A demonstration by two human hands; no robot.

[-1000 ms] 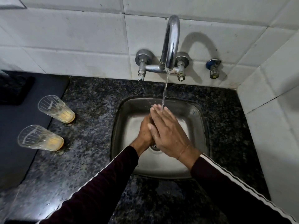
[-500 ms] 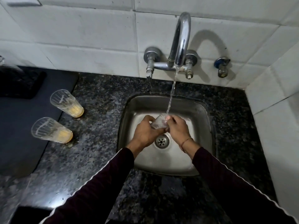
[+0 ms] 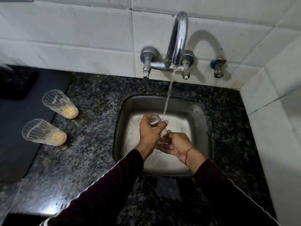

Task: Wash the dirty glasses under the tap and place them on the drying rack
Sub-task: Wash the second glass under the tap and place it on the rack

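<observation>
This is a home kitchen. A small stainless steel sink [image 3: 202,115] is set into a speckled dark granite countertop [image 3: 97,101], a chrome wall-mounted tap [image 3: 178,41] runs above it against white wall tiles [image 3: 81,38], and two used drinking glasses [image 3: 60,104] stand on the counter.

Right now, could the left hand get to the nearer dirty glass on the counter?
Probably not yet: the left hand grips the glass in the sink. The path to the nearer dirty glass looks open.
</observation>
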